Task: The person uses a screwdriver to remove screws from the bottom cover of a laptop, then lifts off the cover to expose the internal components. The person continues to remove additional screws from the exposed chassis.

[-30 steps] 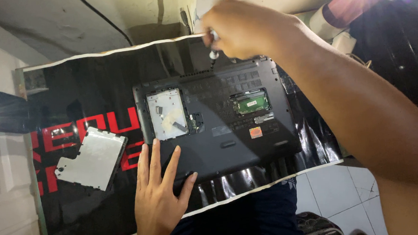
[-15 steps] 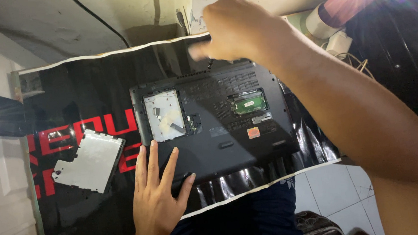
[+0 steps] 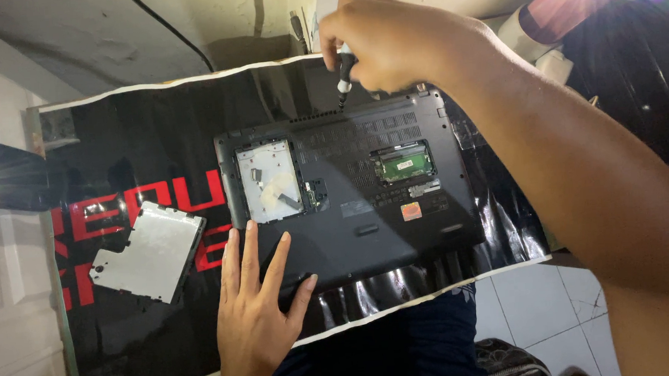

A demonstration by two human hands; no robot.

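Note:
A black laptop lies bottom-up on a glossy black mat with red lettering. Two bays in its underside are uncovered: an empty silver drive bay on the left and a slot holding a green memory module. My right hand grips a small screwdriver, whose tip points down at the laptop's far edge. My left hand rests flat, fingers spread, on the laptop's near left corner. A removed silver drive lies on the mat to the left of the laptop.
A black cable runs across the pale wall behind the mat. White floor tiles show at the lower right, beside dark clothing under the mat's near edge. Dark objects crowd the right side.
My right hand has shifted slightly along the laptop's far edge, still holding the screwdriver. The left hand stays pressed on the near corner.

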